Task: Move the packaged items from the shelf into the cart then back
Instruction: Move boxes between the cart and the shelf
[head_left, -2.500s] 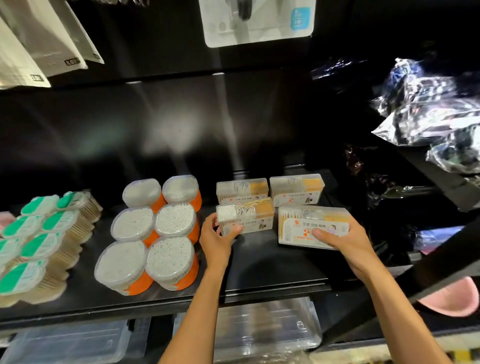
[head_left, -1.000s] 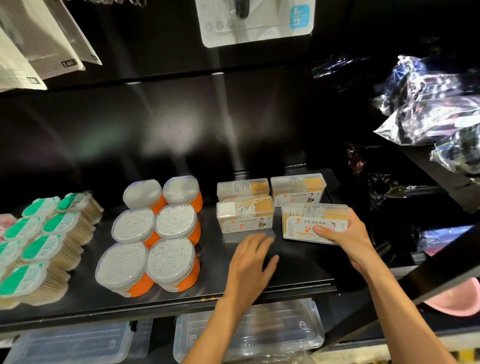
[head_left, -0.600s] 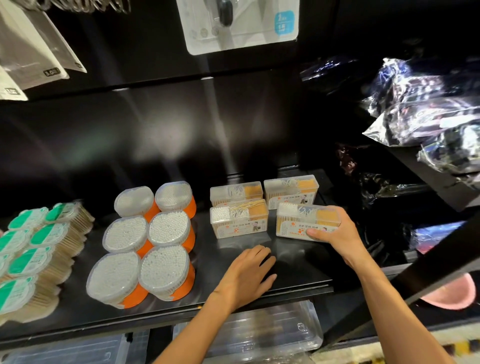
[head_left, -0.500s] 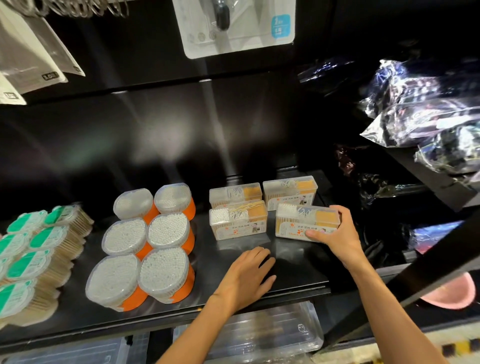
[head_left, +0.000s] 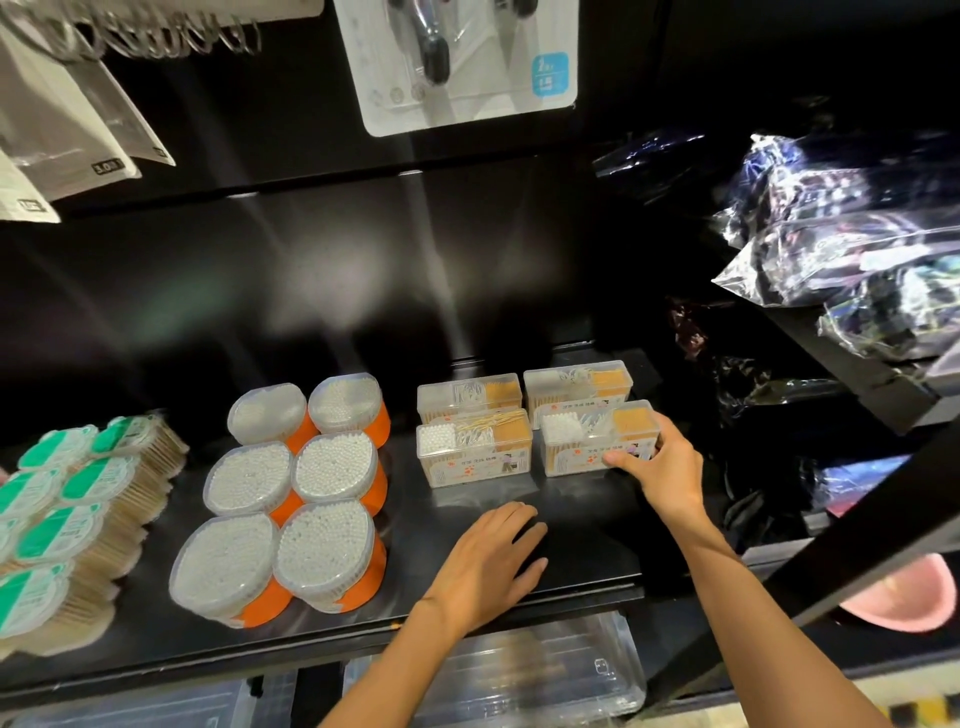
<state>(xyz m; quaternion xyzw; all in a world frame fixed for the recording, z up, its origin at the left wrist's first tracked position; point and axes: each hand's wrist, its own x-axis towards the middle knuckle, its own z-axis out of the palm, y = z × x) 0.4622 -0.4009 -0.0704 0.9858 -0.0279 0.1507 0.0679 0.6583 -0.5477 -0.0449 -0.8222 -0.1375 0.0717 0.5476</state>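
The right hand (head_left: 662, 470) grips a clear box (head_left: 597, 439) standing at the shelf (head_left: 582, 551) front, seemingly a return step, while the left hand (head_left: 491, 558) rests flat and empty; next comes letting go without knocking its neighbours.

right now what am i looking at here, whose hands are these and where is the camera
These are a person's two bare hands, filmed from a camera worn on their head, looking forward and down at a black shop shelf. The right hand grips a clear rectangular box of cotton swabs and toothpicks that stands on the shelf beside three similar boxes. The left hand rests flat on the shelf and holds nothing. To the left stand six round orange tubs of cotton swabs, then green-lidded packs. No cart is in view.
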